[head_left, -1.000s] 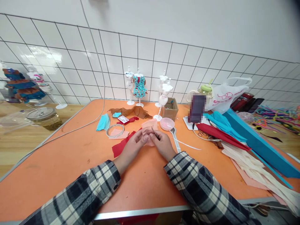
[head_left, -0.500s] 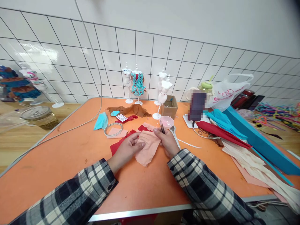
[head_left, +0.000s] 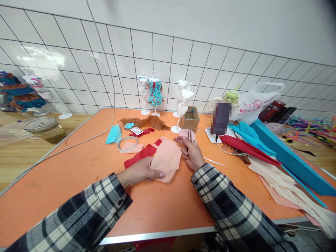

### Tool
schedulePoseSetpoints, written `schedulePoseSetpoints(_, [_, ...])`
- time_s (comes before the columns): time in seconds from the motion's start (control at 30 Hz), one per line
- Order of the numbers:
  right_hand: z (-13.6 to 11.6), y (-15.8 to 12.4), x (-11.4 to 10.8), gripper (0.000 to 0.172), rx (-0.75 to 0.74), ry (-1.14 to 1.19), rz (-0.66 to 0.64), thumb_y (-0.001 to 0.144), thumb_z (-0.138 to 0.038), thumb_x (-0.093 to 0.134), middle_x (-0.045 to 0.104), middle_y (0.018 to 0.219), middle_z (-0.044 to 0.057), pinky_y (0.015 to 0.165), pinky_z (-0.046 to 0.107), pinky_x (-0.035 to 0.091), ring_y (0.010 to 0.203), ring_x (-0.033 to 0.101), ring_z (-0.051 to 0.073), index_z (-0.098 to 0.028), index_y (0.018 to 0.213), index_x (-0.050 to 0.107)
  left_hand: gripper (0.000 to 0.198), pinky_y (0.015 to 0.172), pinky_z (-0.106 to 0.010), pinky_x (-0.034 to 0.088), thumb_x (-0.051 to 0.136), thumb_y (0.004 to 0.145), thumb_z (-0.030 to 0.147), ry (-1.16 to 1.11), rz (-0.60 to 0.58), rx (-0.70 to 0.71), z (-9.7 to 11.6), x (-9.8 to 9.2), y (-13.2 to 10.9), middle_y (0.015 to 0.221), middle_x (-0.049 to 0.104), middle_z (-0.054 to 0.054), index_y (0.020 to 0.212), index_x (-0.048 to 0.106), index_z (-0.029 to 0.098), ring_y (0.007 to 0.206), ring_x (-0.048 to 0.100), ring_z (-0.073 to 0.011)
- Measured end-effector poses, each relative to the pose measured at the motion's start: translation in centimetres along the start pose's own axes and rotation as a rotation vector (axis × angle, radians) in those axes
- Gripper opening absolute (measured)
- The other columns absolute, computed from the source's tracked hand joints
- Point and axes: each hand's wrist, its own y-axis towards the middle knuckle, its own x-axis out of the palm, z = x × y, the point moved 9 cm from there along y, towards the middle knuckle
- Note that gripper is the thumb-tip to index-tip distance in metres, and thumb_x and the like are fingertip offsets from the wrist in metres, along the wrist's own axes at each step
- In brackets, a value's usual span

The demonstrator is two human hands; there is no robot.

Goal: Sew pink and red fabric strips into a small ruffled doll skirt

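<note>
My left hand (head_left: 140, 172) is closed on a folded peach piece of crepe paper (head_left: 166, 157), its thumb lying on top near the lower corner. Just to the right of that paper is my right hand (head_left: 193, 152), its fingers curled around small snips (head_left: 189, 135) whose dark blades point up. The fingertips of this hand are close to the paper's right edge; contact I cannot tell. Red crepe paper (head_left: 141, 156) lies on the table behind my left hand. A small pink bowl (head_left: 183, 133) stands behind my right hand, partly hidden by it.
A roll of tape (head_left: 127, 144), blue paper (head_left: 113, 134) and brown paper (head_left: 147, 122) lie at the back left. Small white mannequins (head_left: 186, 96) stand along the wall near a cardboard box (head_left: 190, 119). A phone (head_left: 221, 117) and red strips (head_left: 249, 149) are on the right.
The peach paper now lies flatter and folded in my left hand, which has shifted its grip lower. My right hand has let go of the paper's edge and moved slightly right, snips still in it.
</note>
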Motion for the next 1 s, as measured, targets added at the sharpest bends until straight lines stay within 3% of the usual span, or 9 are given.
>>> schedulePoseSetpoints(0.1, [1.0, -0.1, 0.0, 0.052, 0.16, -0.08, -0.032, 0.084, -0.065, 0.073, 0.077, 0.1, 0.014, 0.035, 0.019, 0.009, 0.038, 0.022, 0.0, -0.015, 0.095, 0.067, 0.056, 0.048, -0.022, 0.028, 0.09, 0.068, 0.045, -0.023, 0.063, 0.014, 0.5, -1.2, 0.0, 0.077, 0.068, -0.002, 0.113, 0.074, 0.016, 0.057, 0.045, -0.011])
schedulePoseSetpoints(0.23, [2.1, -0.8, 1.1, 0.058, 0.272, -0.096, -0.145, 0.082, -0.072, 0.072, 0.072, 0.076, 0.007, 0.033, 0.017, 0.007, 0.034, 0.023, -0.001, -0.014, 0.089, 0.067, 0.065, 0.066, -0.028, 0.046, 0.088, 0.071, 0.047, -0.007, 0.159, 0.121, 1.7, -2.1, 0.0, 0.104, 0.074, -0.008, 0.126, 0.069, 0.018, 0.083, 0.064, -0.0217])
schedulePoseSetpoints(0.33, [2.6, -1.4, 2.2, 0.061, 0.319, -0.011, -0.247, 0.073, -0.074, 0.078, 0.061, 0.063, -0.003, 0.033, 0.016, 0.005, 0.035, 0.019, -0.002, -0.015, 0.082, 0.063, 0.06, 0.084, -0.034, 0.051, 0.092, 0.065, 0.043, 0.063, 0.064, 0.068, 1.1, -0.7, 0.0, 0.107, 0.074, -0.006, 0.116, 0.07, 0.02, 0.098, 0.065, -0.0257])
schedulePoseSetpoints(0.43, [2.0, -1.2, 2.5, 0.061, 0.271, 0.075, -0.277, 0.058, -0.063, 0.092, 0.047, 0.055, -0.011, 0.035, 0.016, 0.004, 0.036, 0.016, -0.001, -0.018, 0.079, 0.056, 0.054, 0.081, -0.033, 0.052, 0.092, 0.064, 0.042, 0.128, -0.075, -0.041, -0.1, 1.1, -0.3, 0.095, 0.072, -0.003, 0.106, 0.067, 0.018, 0.09, 0.064, -0.023])
schedulePoseSetpoints(0.53, [0.9, -0.5, 1.8, 0.058, 0.144, 0.068, -0.219, 0.053, -0.048, 0.097, 0.036, 0.051, -0.015, 0.036, 0.018, 0.006, 0.038, 0.014, 0.0, -0.021, 0.079, 0.053, 0.06, 0.085, -0.034, 0.053, 0.092, 0.066, 0.043, 0.142, -0.137, -0.027, -0.1, 1.8, -0.5, 0.101, 0.072, -0.004, 0.115, 0.066, 0.018, 0.095, 0.065, -0.0235])
schedulePoseSetpoints(0.6, [0.2, -0.2, 1.4, 0.052, 0.037, 0.001, -0.17, 0.058, -0.047, 0.094, 0.037, 0.052, -0.013, 0.036, 0.019, 0.011, 0.039, 0.019, 0.002, -0.021, 0.08, 0.055, 0.066, 0.091, -0.037, 0.053, 0.093, 0.066, 0.047, 0.107, -0.223, 0.012, 0.3, 2.4, -0.6, 0.11, 0.074, -0.007, 0.12, 0.067, 0.019, 0.103, 0.066, -0.0261])
schedulePoseSetpoints(0.7, [-0.7, -0.3, 1.1, 0.045, -0.123, -0.115, -0.096, 0.063, -0.046, 0.091, 0.051, 0.062, -0.007, 0.043, 0.02, 0.029, 0.05, 0.039, 0.006, -0.019, 0.08, 0.059, 0.069, 0.094, -0.04, 0.055, 0.091, 0.066, 0.058, 0.006, -0.312, 0.045, 0.5, 3.1, -0.7, 0.116, 0.076, -0.011, 0.121, 0.072, 0.021, 0.107, 0.069, -0.0293])
schedulePoseSetpoints(0.83, [-0.6, -0.8, 1.5, 0.044, -0.163, -0.186, -0.071, 0.069, -0.054, 0.085, 0.065, 0.076, 0.0, 0.048, 0.023, 0.035, 0.057, 0.047, 0.009, -0.018, 0.084, 0.064, 0.044, 0.08, -0.037, 0.057, 0.085, 0.075, 0.056, 0.027, -0.172, -0.027, -0.8, 2.3, -0.3, 0.094, 0.08, -0.008, 0.099, 0.079, 0.019, 0.087, 0.073, -0.0262])
schedulePoseSetpoints(1.0, [-0.7, -0.8, 1.0, 0.058, -0.092, -0.166, -0.046, 0.077, -0.075, 0.069, 0.076, 0.094, 0.008, 0.037, 0.026, 0.015, 0.038, 0.024, 0.003, -0.019, 0.09, 0.06, 0.044, 0.099, -0.043, 0.054, 0.085, 0.079, 0.048, -0.164, 0.125, 0.098, 0.5, 0.0, 0.1, 0.114, 0.081, -0.013, 0.109, 0.079, 0.017, 0.109, 0.073, -0.0324])
